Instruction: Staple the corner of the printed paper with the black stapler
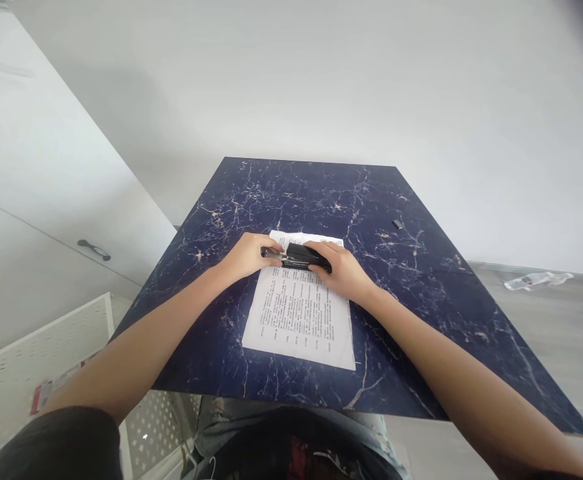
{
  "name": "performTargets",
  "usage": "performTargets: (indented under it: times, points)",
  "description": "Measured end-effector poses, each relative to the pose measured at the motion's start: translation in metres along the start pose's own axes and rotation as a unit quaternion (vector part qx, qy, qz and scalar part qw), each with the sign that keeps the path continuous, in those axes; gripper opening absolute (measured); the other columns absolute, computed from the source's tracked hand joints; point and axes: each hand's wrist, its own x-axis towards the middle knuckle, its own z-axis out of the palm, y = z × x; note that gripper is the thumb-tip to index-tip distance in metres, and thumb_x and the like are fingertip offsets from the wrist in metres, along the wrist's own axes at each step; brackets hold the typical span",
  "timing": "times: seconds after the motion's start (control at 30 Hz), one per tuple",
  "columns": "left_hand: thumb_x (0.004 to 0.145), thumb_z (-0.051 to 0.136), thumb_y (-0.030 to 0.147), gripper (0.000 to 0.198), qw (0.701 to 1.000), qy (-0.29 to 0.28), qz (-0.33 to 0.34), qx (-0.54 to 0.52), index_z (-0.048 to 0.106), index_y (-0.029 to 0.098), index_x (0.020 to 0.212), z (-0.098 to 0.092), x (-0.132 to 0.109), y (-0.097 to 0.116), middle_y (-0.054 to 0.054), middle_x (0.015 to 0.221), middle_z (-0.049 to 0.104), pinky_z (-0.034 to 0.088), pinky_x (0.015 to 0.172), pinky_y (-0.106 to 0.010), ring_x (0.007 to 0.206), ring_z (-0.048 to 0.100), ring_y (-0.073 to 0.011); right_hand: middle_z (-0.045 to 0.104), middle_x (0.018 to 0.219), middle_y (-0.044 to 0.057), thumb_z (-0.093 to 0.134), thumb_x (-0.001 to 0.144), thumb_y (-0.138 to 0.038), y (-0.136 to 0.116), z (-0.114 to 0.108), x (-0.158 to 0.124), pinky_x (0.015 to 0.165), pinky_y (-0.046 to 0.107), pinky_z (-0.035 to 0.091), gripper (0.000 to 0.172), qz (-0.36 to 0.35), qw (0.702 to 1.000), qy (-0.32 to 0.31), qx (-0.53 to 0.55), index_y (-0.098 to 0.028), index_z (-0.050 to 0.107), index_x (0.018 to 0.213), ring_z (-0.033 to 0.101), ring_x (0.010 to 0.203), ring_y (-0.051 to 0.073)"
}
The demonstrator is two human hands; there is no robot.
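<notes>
A black stapler [302,256] lies sideways between my hands above the printed paper [299,323]. My right hand [345,268] is wrapped round its right end, with the thumb on the near side and the fingers over the top. At the left end, my left hand [246,255] has its thumb and fingers closed on a part with a metallic look. Whether that part is drawn out of the body is too small to tell. Under the stapler and hands, the far portion of the paper is partly covered.
The dark blue marbled table [301,193] stands against a white wall. A small dark piece [397,225] rests on its right side. White perforated basket [109,320] at left, beside a cabinet with a dark handle [94,249]. Clear plastic packaging [536,281] lies on the floor at right.
</notes>
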Motion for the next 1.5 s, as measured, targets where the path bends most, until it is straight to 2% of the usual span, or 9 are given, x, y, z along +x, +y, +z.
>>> performTargets:
  times: [0.1,0.27,0.47,0.6,0.9,1.03,1.17,1.33,1.5]
  points:
    - [0.072,0.092,0.034,0.043,0.998,-0.053,-0.015,-0.025,0.082,0.027,0.113,-0.018,-0.001,-0.009,-0.009,0.107,0.081,0.059,0.088,-0.044,0.095,0.076,-0.0277,0.070,0.132,0.010,0.060,0.096,-0.022,-0.001,-0.001,0.000,0.106,0.054,0.053,0.049,0.005,1.000,0.000,0.006,-0.027,0.059,0.145,0.065,0.121,0.031]
    - [0.082,0.083,0.031,0.029,0.995,-0.076,-0.024,-0.067,0.083,0.028,0.111,-0.037,-0.002,-0.027,-0.006,0.108,0.081,0.058,0.099,-0.041,0.102,0.076,-0.0233,0.073,0.130,0.007,0.066,0.093,-0.025,0.002,-0.002,-0.001,0.103,0.047,0.055,0.045,0.044,0.998,0.009,0.035,-0.026,0.064,0.138,0.070,0.115,0.028]
    - [0.082,0.081,0.019,0.019,0.995,-0.007,0.000,-0.095,0.082,0.022,0.100,-0.004,0.008,-0.020,-0.006,0.097,0.082,0.060,0.092,-0.036,0.090,0.077,-0.0199,0.075,0.124,0.005,0.072,0.088,-0.024,0.003,-0.002,0.001,0.100,0.043,0.055,0.041,0.061,0.997,0.026,0.048,-0.027,0.071,0.129,0.071,0.111,0.026]
    - [0.086,0.075,0.015,0.018,0.997,-0.002,0.038,-0.066,0.080,0.021,0.102,0.017,0.017,-0.013,-0.005,0.100,0.081,0.059,0.091,-0.035,0.093,0.076,-0.0201,0.075,0.121,0.003,0.073,0.087,-0.023,0.002,-0.006,0.002,0.099,0.040,0.054,0.042,0.060,0.997,0.019,0.046,-0.029,0.072,0.129,0.071,0.109,0.024]
    - [0.088,0.069,0.012,0.010,0.997,0.047,0.047,0.033,0.076,0.020,0.089,0.026,0.017,-0.009,-0.003,0.089,0.080,0.055,0.085,-0.033,0.082,0.074,-0.0189,0.077,0.120,0.002,0.074,0.087,-0.024,0.002,-0.004,0.003,0.097,0.038,0.053,0.044,0.081,0.997,-0.002,0.019,-0.031,0.072,0.130,0.072,0.108,0.024]
    - [0.086,0.077,0.027,0.013,0.999,0.022,0.018,-0.025,0.076,0.020,0.097,0.012,0.018,-0.018,-0.004,0.092,0.080,0.055,0.086,-0.033,0.086,0.075,-0.0203,0.075,0.128,0.005,0.078,0.083,-0.031,0.006,-0.004,0.007,0.101,0.045,0.053,0.065,0.099,0.995,-0.027,0.015,-0.028,0.060,0.145,0.070,0.114,0.029]
    - [0.098,0.063,0.046,0.029,0.995,0.097,-0.022,0.012,0.074,0.020,0.100,-0.009,0.015,-0.031,-0.006,0.096,0.080,0.055,0.087,-0.034,0.090,0.074,-0.0217,0.073,0.132,0.011,0.083,0.079,-0.041,0.011,-0.009,0.016,0.108,0.051,0.049,0.089,0.093,0.993,-0.078,-0.013,-0.023,0.046,0.158,0.063,0.127,0.035]
    - [0.099,0.058,0.051,0.032,0.991,0.107,-0.058,0.064,0.071,0.022,0.103,-0.016,0.010,-0.044,-0.005,0.099,0.079,0.053,0.088,-0.034,0.091,0.073,-0.0228,0.074,0.129,0.010,0.081,0.083,-0.048,0.018,-0.029,0.015,0.108,0.050,0.047,0.072,0.067,0.989,-0.124,-0.048,-0.024,0.060,0.148,0.063,0.124,0.035]
    - [0.099,0.055,0.053,0.034,0.990,0.066,-0.046,0.117,0.071,0.024,0.106,-0.013,0.013,-0.052,-0.007,0.105,0.077,0.053,0.092,-0.038,0.098,0.070,-0.0261,0.072,0.133,0.010,0.079,0.085,-0.048,0.052,-0.088,-0.040,0.102,0.046,0.050,0.066,0.070,0.984,-0.154,-0.046,-0.026,0.062,0.144,0.065,0.120,0.032]
